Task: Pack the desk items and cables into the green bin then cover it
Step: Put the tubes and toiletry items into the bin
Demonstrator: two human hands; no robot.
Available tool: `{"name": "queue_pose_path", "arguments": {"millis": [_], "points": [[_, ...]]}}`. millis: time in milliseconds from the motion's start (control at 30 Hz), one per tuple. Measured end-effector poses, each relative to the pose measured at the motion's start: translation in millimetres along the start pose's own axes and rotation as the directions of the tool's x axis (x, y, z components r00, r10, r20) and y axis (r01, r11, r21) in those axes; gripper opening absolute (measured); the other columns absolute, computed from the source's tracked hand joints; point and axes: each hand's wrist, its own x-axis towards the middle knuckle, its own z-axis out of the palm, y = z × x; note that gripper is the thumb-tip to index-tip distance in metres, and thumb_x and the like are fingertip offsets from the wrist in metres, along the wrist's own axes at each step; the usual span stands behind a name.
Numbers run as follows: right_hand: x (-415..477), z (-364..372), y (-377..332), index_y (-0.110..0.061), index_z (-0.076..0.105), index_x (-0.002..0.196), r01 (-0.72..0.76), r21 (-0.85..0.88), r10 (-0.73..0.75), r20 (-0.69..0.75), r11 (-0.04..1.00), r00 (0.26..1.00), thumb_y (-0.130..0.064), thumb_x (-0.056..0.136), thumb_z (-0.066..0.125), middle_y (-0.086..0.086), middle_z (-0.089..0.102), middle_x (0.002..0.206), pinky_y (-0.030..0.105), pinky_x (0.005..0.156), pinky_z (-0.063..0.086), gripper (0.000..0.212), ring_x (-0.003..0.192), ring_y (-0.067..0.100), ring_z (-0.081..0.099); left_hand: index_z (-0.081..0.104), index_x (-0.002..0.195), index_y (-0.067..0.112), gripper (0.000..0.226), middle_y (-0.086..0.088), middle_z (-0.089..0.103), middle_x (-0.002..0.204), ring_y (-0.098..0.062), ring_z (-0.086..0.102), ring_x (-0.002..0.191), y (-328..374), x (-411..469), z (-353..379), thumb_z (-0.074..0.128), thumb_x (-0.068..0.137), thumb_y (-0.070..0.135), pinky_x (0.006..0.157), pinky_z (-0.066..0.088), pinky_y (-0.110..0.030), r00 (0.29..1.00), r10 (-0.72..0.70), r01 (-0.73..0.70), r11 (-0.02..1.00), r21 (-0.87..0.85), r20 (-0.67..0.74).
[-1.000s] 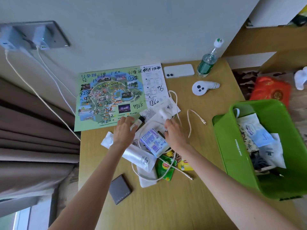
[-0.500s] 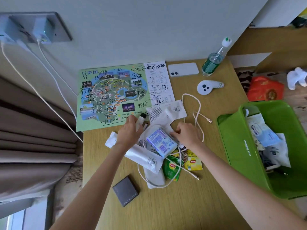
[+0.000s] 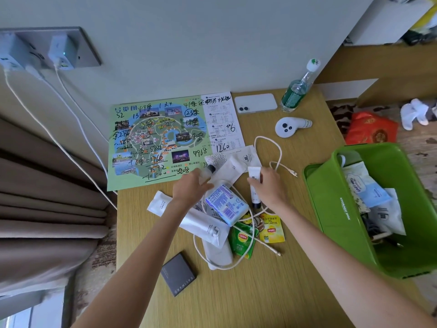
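Nearest, a dark flat case [image 3: 178, 273] lies alone on the worktop [image 3: 236, 301]. Just beyond it a heap is seen: a white cable [image 3: 212, 265] is looped over the tea sachets [image 3: 241, 242], a long white tube [image 3: 205, 224] lies beside them, and a blue-and-white packet [image 3: 225, 204] rests on top.

Over the far edge of the heap both hands are engaged. The left grip [image 3: 189, 189] is clamped on a small clear bottle [image 3: 207, 171] with a dark cap. The right grip [image 3: 269, 185] is closed round a small white tube [image 3: 255, 177], held upright with its dark cap downward. One small item is taken in each hand, probably so that both can be carried across together.

The green bin [image 3: 331, 209] stands open to the right, well apart from the heap and already part filled with packets. No lid can be seen.

Farther off, a beige cable [image 3: 272, 147], a map sheet [image 3: 160, 140], a white controller [image 3: 290, 125], a phone [image 3: 255, 102] and a water bottle [image 3: 296, 91] are not yet packed.
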Motion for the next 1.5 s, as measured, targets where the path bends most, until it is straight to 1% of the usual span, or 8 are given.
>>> {"name": "queue_pose_path", "arguments": {"millis": [233,500,633,800,1133,1333,1433,1500], "points": [[-11,-17,-14,-0.005,0.04,0.125,-0.039,0.507,0.117,-0.122,0.861,0.986,-0.015,0.099,0.044,0.006,0.06,0.091,0.049,0.068,0.055,0.027,0.079,0.03,0.066,0.062,0.112,0.014,0.043,-0.008,0.066,0.1,-0.026,0.061,0.086,7,3,9,0.068,0.084,0.046,0.062,0.037,-0.029,0.999,-0.04,0.039,0.999,-0.029,-0.027],[-35,0,-19,-0.018,0.044,0.118,-0.078,0.166,0.034,0.25,0.983,0.968,-0.065,0.062,0.077,-0.003,0.056,0.105,0.035,0.069,0.046,0.08,0.093,0.018,0.057,0.059,0.08,0.016,0.029,0.004,0.051,0.062,-0.019,0.05,0.062,9,-1,3,0.069,0.084,0.043,0.048,0.028,-0.026,0.998,-0.058,0.061,0.99,-0.124,0.026],[-38,19,-20,-0.014,0.036,0.102,-0.08,0.028,0.064,0.364,0.996,0.929,-0.062,0.058,0.083,0.002,0.052,0.098,0.033,0.062,0.038,0.08,0.091,0.022,0.055,0.048,0.067,0.025,0.031,0.006,0.049,0.057,-0.016,0.046,0.055,7,-4,-2,0.068,0.085,0.039,0.048,0.026,-0.027,0.999,-0.049,0.052,0.982,-0.184,0.022],[-36,21,-13,-0.009,0.041,0.115,-0.149,0.193,0.075,0.342,0.97,0.937,-0.045,0.056,0.09,0.003,0.058,0.11,0.043,0.085,0.05,0.085,0.1,0.021,0.058,0.06,0.083,0.013,0.028,0.0,0.057,0.065,-0.02,0.05,0.061,3,-10,-6,0.067,0.085,0.04,0.053,0.029,-0.029,0.999,-0.021,0.009,0.971,-0.237,-0.05],[-14,-15,24,-0.014,0.06,0.105,-0.211,0.443,0.067,0.318,0.871,0.946,-0.026,0.055,0.094,0.0,0.071,0.101,0.04,0.082,0.057,0.062,0.094,0.017,0.069,0.056,0.087,0.01,0.027,-0.004,0.054,0.069,-0.022,0.044,0.058,-1,-18,-30,0.066,0.089,0.035,0.056,0.032,-0.032,0.984,-0.028,-0.059,0.88,-0.47,-0.177],[-20,-10,39,-0.009,0.039,0.14,-0.121,0.065,0.111,0.139,0.99,0.984,-0.028,0.069,0.085,0.011,0.049,0.138,0.045,0.09,0.051,0.087,0.12,0.027,0.054,0.058,0.09,0.007,0.023,-0.003,0.054,0.07,-0.016,0.044,0.058,-1,-27,-48,0.063,0.092,0.029,0.053,0.037,-0.03,0.962,-0.064,-0.118,0.779,-0.616,-0.266],[-36,-1,32,-0.012,0.043,0.127,-0.037,-0.098,0.027,-0.096,0.995,0.995,-0.039,0.069,0.084,0.008,0.049,0.124,0.026,0.058,0.042,0.075,0.093,0.021,0.056,0.056,0.087,0.007,0.022,-0.006,0.054,0.072,-0.019,0.046,0.061,-3,-34,-49,0.063,0.092,0.027,0.056,0.039,-0.033,0.966,-0.087,-0.092,0.769,-0.633,-0.245],[-43,5,29,-0.011,0.045,0.117,-0.001,-0.147,-0.021,-0.142,0.989,0.99,-0.046,0.067,0.083,0.006,0.051,0.117,0.028,0.064,0.043,0.072,0.094,0.021,0.053,0.053,0.08,0.01,0.023,-0.005,0.054,0.07,-0.02,0.046,0.06,-4,-41,-47,0.063,0.092,0.027,0.056,0.039,-0.033,0.967,-0.102,-0.068,0.783,-0.618,-0.235]]}}
